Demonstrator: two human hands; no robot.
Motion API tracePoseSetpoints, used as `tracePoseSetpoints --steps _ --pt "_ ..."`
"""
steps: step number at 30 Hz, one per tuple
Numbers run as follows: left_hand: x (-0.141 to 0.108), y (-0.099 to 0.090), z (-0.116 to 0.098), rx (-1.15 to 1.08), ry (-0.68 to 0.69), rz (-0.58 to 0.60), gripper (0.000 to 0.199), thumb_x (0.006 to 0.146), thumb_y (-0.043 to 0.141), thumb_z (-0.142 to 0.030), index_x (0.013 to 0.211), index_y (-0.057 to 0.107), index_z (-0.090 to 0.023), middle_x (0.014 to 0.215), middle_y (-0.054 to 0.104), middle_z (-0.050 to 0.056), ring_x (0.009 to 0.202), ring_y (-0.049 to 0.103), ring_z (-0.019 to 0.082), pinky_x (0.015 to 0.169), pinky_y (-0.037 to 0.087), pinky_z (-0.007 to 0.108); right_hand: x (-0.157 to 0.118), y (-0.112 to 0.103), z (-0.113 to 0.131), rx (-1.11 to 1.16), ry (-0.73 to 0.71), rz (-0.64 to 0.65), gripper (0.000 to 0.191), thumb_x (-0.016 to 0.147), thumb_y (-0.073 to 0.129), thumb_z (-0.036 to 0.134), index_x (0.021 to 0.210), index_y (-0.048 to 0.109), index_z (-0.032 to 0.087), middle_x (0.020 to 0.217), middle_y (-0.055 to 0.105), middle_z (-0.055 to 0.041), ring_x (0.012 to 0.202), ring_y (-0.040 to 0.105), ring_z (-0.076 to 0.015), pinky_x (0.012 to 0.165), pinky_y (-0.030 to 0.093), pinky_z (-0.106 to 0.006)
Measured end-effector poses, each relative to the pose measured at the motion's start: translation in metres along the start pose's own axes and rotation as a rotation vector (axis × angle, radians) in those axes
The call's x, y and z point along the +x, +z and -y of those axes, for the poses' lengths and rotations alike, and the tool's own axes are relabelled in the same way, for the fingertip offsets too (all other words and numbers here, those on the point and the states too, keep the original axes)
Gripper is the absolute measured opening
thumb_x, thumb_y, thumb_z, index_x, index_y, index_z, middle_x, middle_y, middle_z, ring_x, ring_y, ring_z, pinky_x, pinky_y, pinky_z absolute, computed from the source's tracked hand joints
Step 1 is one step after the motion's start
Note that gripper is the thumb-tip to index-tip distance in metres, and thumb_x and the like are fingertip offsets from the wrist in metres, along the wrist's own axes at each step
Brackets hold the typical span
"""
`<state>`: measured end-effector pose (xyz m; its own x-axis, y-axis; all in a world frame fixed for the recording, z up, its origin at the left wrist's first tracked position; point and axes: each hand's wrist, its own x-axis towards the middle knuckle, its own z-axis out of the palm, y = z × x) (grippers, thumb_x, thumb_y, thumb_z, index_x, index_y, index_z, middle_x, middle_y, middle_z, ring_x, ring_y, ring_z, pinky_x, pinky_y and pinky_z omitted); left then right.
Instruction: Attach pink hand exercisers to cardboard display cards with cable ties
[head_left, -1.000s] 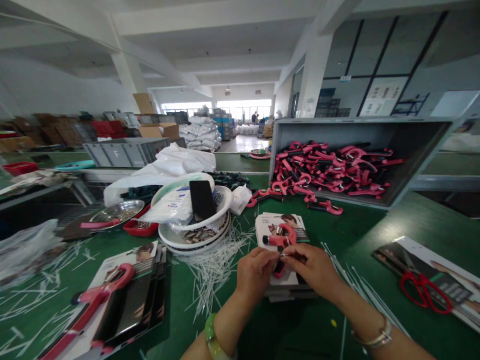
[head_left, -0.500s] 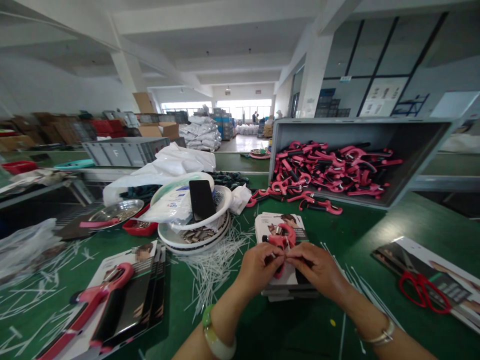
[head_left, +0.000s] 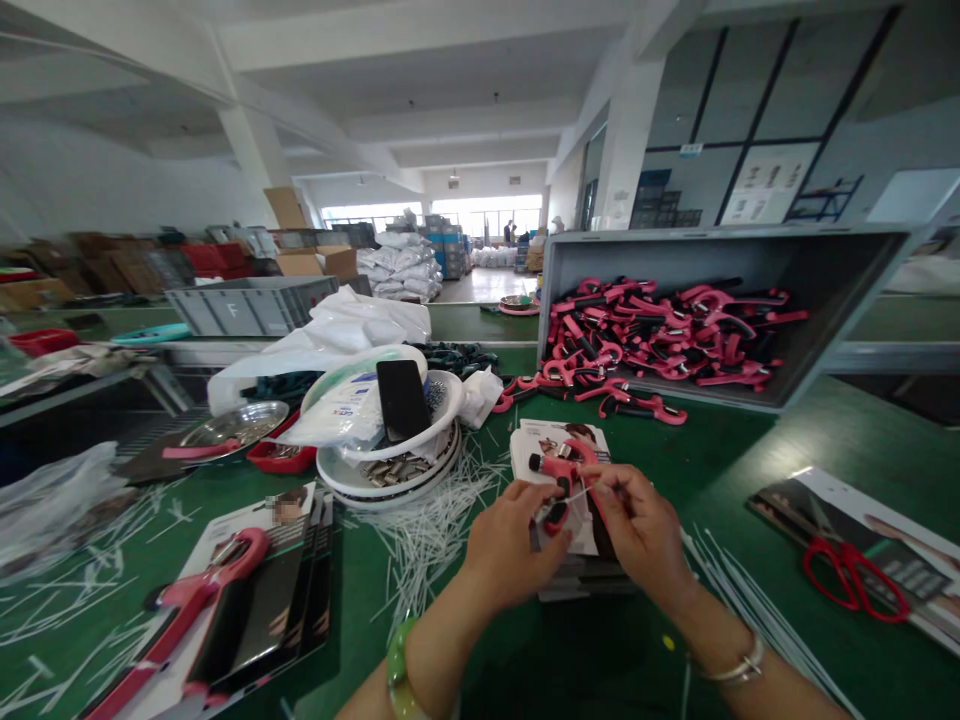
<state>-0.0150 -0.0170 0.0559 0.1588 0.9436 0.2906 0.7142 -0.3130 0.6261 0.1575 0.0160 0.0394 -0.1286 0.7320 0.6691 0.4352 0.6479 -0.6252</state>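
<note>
A pink and black hand grip strengthener (head_left: 559,466) lies on the top card of a stack of printed cards (head_left: 525,440) in front of me. My left hand (head_left: 514,540) curls around its lower part, thumb and forefinger on either side. A thin white zip tie (head_left: 576,495) runs between my two hands across the tool. My right hand (head_left: 639,525) pinches the tie's right end with thumb and forefinger. My fingers cover part of the tool, and where the tie loops is hidden.
A tilted grey crate (head_left: 780,400) holds many pink grips. Loose zip ties (head_left: 427,545) lie beside stacked white bowls (head_left: 330,480) with a phone (head_left: 402,400) on top. Another grip (head_left: 176,615) rests on cards at left. Red scissors (head_left: 851,578) lie on cards at right.
My hands were fingertip to fingertip over the tool. They have since parted: my right hand rose slightly, and the zip tie shows between them. My left thumb has spread lower.
</note>
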Motion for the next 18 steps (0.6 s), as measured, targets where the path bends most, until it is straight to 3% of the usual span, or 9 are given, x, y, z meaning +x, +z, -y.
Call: tracePoseSetpoints --steps 2,5,8,10,14,18 --pt "-0.002 0.004 0.005 0.014 -0.050 -0.062 0.030 0.081 0.054 -0.032 0.109 0.061 -0.026 0.098 0.063 0.004 0.081 0.060 0.018 0.073 0.047 0.029 0.004 0.003 0.004 0.047 -0.023 0.107 0.013 0.092 0.042 0.026 0.085 0.053 0.021 0.088 0.065 -0.0031 0.075 0.060 -0.0145 0.066 0.045 -0.025" --pt "-0.002 0.011 0.017 -0.036 -0.137 -0.120 0.025 0.082 0.053 -0.032 0.101 0.065 -0.022 0.091 0.065 0.005 0.074 0.060 0.017 0.069 0.047 0.028 0.004 0.006 0.005 -0.080 -0.182 0.211 0.016 0.091 0.043 0.024 0.081 0.055 0.020 0.071 0.061 -0.0015 0.069 0.058 -0.0152 0.063 0.042 -0.025" --pt "-0.003 0.014 0.028 -0.092 -0.197 -0.134 0.024 0.080 0.056 -0.032 0.100 0.067 -0.021 0.090 0.066 0.004 0.069 0.059 0.015 0.067 0.047 0.028 -0.001 0.006 0.000 -0.215 -0.356 0.305 0.017 0.089 0.043 0.018 0.078 0.056 0.018 0.068 0.061 -0.0026 0.066 0.055 -0.0158 0.061 0.040 -0.026" --pt "-0.004 0.015 0.031 -0.111 -0.213 -0.145 0.025 0.080 0.057 -0.032 0.100 0.067 -0.021 0.089 0.066 0.004 0.067 0.059 0.014 0.067 0.047 0.028 -0.004 0.006 -0.002 -0.246 -0.396 0.365 0.017 0.089 0.042 0.016 0.079 0.056 0.018 0.069 0.061 -0.0032 0.066 0.054 -0.0156 0.061 0.039 -0.025" --pt "-0.001 0.016 0.027 -0.096 -0.232 -0.127 0.031 0.080 0.056 -0.043 0.101 0.066 -0.023 0.092 0.063 0.004 0.075 0.059 0.016 0.070 0.046 0.028 -0.005 0.006 -0.003 -0.259 -0.371 0.337 0.020 0.091 0.042 0.020 0.076 0.055 0.018 0.067 0.060 -0.0032 0.065 0.054 -0.0153 0.060 0.039 -0.025" --pt "0.009 0.020 0.018 -0.013 -0.339 -0.118 0.036 0.074 0.059 -0.052 0.092 0.065 -0.021 0.089 0.062 0.004 0.076 0.060 0.018 0.067 0.044 0.028 -0.004 0.006 -0.002 -0.228 -0.350 0.304 0.021 0.092 0.041 0.022 0.077 0.055 0.018 0.068 0.060 -0.0030 0.066 0.054 -0.0152 0.060 0.040 -0.025"
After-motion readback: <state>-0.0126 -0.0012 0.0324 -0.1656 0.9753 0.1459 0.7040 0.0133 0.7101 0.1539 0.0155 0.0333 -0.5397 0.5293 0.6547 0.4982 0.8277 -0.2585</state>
